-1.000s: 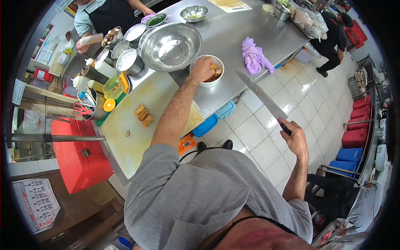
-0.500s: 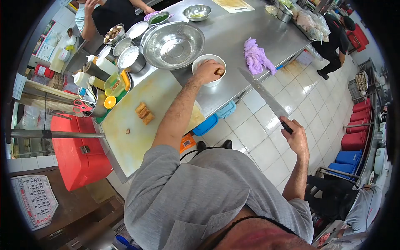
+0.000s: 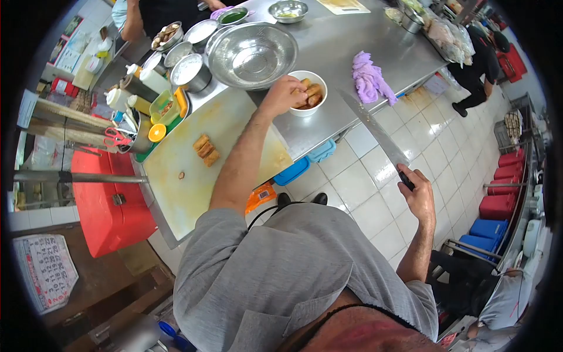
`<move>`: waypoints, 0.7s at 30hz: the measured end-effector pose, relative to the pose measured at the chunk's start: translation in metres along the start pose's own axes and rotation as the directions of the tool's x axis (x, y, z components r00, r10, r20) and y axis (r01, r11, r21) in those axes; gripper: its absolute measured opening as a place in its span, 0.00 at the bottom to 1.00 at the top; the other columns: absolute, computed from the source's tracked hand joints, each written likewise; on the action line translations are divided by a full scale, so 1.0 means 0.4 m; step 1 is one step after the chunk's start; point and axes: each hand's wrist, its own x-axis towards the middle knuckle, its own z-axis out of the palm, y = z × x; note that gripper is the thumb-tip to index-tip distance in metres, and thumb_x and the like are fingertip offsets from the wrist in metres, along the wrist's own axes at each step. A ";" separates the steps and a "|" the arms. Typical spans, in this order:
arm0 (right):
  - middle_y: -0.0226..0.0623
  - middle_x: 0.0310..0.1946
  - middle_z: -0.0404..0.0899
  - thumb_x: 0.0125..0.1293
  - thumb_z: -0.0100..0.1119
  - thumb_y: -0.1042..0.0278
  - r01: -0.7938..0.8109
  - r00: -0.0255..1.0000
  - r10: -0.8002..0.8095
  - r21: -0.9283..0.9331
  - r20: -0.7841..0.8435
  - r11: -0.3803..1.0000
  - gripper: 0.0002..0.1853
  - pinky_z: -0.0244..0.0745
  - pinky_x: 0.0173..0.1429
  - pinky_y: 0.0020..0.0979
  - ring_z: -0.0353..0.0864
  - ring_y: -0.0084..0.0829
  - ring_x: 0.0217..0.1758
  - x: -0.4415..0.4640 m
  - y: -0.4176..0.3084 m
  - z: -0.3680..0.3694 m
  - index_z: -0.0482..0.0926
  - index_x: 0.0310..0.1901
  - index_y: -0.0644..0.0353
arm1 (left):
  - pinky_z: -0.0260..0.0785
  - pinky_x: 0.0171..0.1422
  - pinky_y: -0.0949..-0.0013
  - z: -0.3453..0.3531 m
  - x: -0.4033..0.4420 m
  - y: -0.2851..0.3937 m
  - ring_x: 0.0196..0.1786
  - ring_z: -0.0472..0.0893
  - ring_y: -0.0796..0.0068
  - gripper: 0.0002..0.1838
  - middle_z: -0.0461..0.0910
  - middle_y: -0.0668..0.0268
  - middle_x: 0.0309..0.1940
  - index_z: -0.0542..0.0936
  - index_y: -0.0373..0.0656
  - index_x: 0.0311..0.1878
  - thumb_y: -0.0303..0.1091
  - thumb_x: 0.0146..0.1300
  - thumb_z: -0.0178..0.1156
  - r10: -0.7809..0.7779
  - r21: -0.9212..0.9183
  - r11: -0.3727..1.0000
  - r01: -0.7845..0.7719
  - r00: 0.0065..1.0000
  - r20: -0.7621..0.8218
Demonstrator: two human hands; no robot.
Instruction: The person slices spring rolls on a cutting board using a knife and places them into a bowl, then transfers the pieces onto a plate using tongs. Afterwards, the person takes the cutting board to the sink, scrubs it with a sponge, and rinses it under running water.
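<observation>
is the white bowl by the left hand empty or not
Not empty: browned food pieces show inside the white bowl beside the left hand.

Metal is seen, glossy in the large bowl (image 3: 253, 56), smooth in the knife blade (image 3: 381, 141). Rough, matt cloth is shown by the towel (image 3: 370, 78).

Taken from the white bowl (image 3: 307, 112), the bare steel of the counter (image 3: 341, 42) offers a hand open passage between 12 and 2 o'clock, with a narrower strip at 6 o'clock. Approach is obstructed at 9 by the left hand (image 3: 283, 97) at the rim, its forearm (image 3: 239, 158) crossing the cutting board (image 3: 226, 114) toward 7–8, and at 10–11 by the large colander (image 3: 252, 57). A purple cloth (image 3: 369, 77) lies at 2–3, and the knife (image 3: 381, 139) in the right hand (image 3: 419, 195) bars 4 o'clock.
</observation>
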 end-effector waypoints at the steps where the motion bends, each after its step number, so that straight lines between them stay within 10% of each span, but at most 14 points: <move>1: 0.39 0.29 0.73 0.49 0.59 0.81 0.016 1.000 -0.016 0.002 0.014 1.000 0.24 0.70 0.36 0.32 0.74 0.36 0.30 0.000 -0.011 -0.002 0.76 0.51 0.52 | 0.65 0.52 0.69 -0.027 -0.021 -0.005 0.44 0.75 0.72 0.14 0.75 0.63 0.42 0.79 0.45 0.43 0.36 0.53 0.63 -0.015 0.009 1.000 0.016 1.000 -0.012; 3: 0.40 0.28 0.73 0.48 0.59 0.82 0.052 0.997 -0.051 -0.011 0.053 0.999 0.24 0.69 0.34 0.31 0.73 0.35 0.29 0.003 -0.041 -0.006 0.77 0.50 0.54 | 0.64 0.53 0.71 -0.098 -0.098 -0.009 0.44 0.74 0.76 0.10 0.75 0.67 0.41 0.79 0.42 0.39 0.37 0.60 0.58 -0.382 -0.508 0.797 0.327 0.924 -0.005; 5: 0.39 0.28 0.72 0.47 0.60 0.83 0.127 0.982 -0.128 0.015 0.138 0.992 0.24 0.68 0.34 0.30 0.71 0.34 0.27 0.012 -0.061 0.016 0.77 0.50 0.54 | 0.64 0.52 0.72 -0.199 -0.196 -0.004 0.43 0.73 0.79 0.11 0.74 0.69 0.38 0.78 0.39 0.35 0.38 0.64 0.54 -0.466 -0.533 0.762 0.368 0.883 -0.057; 8: 0.39 0.26 0.71 0.46 0.60 0.86 0.256 0.930 -0.284 0.146 0.233 0.956 0.25 0.67 0.33 0.28 0.70 0.30 0.27 0.026 -0.090 0.102 0.77 0.49 0.57 | 0.64 0.51 0.70 -0.336 -0.374 -0.083 0.40 0.73 0.71 0.13 0.73 0.65 0.33 0.73 0.38 0.35 0.39 0.62 0.56 -0.497 0.006 0.856 0.517 0.826 -0.264; 21: 0.37 0.30 0.72 0.53 0.58 0.72 0.576 0.718 -0.490 -0.027 0.495 0.817 0.22 0.74 0.33 0.37 0.77 0.38 0.29 0.056 -0.204 0.416 0.74 0.52 0.44 | 0.41 0.69 0.51 -0.347 -0.598 -0.090 0.67 0.56 0.64 0.42 0.63 0.63 0.58 0.64 0.49 0.58 0.50 0.38 0.71 -0.595 0.400 0.712 0.577 0.799 -0.091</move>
